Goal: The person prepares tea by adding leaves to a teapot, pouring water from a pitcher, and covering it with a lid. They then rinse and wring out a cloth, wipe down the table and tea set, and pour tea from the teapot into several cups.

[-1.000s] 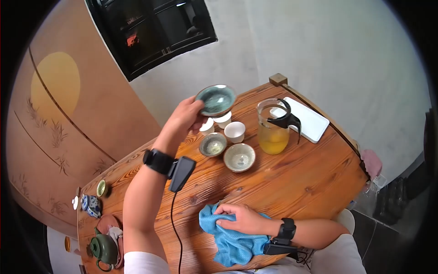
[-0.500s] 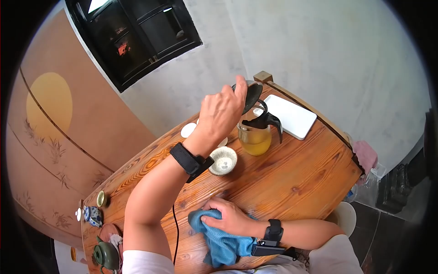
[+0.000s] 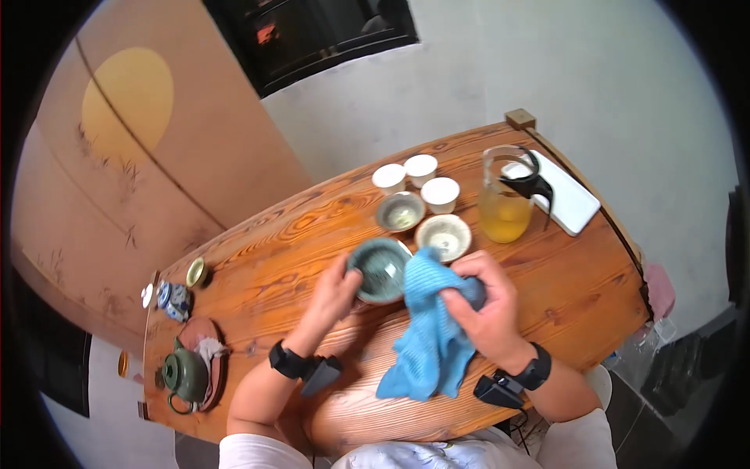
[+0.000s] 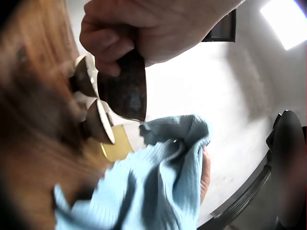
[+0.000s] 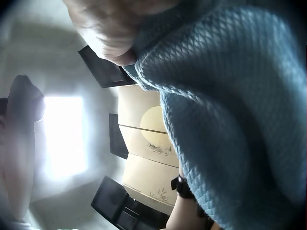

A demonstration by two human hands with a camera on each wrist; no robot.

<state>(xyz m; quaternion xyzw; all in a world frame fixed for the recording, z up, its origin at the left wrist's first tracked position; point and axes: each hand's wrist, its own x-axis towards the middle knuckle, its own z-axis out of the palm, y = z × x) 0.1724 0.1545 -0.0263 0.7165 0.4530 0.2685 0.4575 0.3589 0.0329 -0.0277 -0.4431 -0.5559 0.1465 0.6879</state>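
My left hand (image 3: 333, 294) grips a green-glazed bowl (image 3: 378, 270) by its left side, thumb over the rim, held above the table. The left wrist view shows the dark outside of this bowl (image 4: 125, 86) under curled fingers. With my right hand (image 3: 491, 309) I hold a bunched blue cloth (image 3: 432, 328), which hangs down in folds beside the bowl's right rim. In the right wrist view the cloth (image 5: 230, 96) fills much of the picture. Just behind the bowl stand a cream bowl (image 3: 444, 237) and a grey bowl (image 3: 401, 212).
Three white cups (image 3: 440, 194) stand behind the bowls. A glass pitcher (image 3: 504, 207) of yellow liquid is at the right, beside a white tray (image 3: 574, 205). On the left are a green teapot (image 3: 186, 374), a blue-and-white pot (image 3: 173, 301) and a small green cup (image 3: 197, 271).
My left hand has brought the green bowl back from beside the pitcher towards me, its inside now facing up. The right hand has lifted the blue cloth from the table's front up to the bowl.
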